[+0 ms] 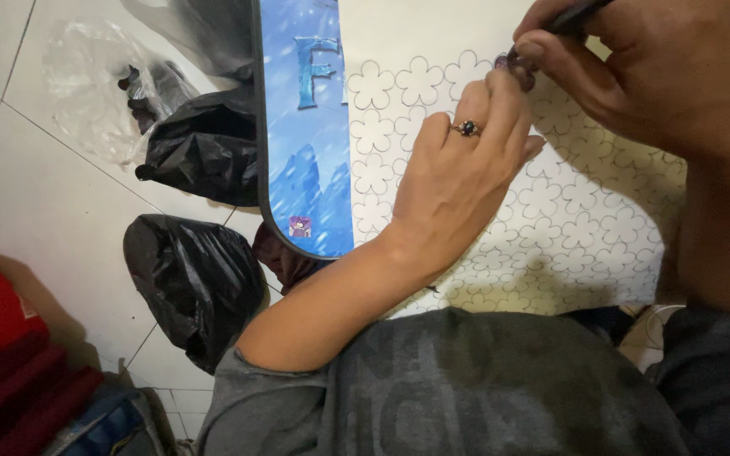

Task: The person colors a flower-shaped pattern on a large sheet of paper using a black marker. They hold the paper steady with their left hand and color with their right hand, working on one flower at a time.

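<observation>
sheet: a white sheet printed with rows of outlined flower shapes lies flat on a small table; every place below is told from this sheet.
table edge: a blue picture band with a dark rim runs just beside the sheet's left side.
left hand: the left hand rests palm down on the sheet's upper middle, fingers pressed together and curled forward, their tips meeting a small dark purple piece; a ring with a dark stone sits on one finger.
right hand: the right hand hovers over the sheet's top right corner, thumb and fingers pinching a thin dark tool whose tip i cannot make out; its thumb touches the purple piece.
purple piece: near the sheet's top edge, between the two hands.
floor: left of the sheet, past the blue band, black plastic bags and a clear plastic bag lie on white tiles.
far left: red fabric, well apart from the sheet.
</observation>
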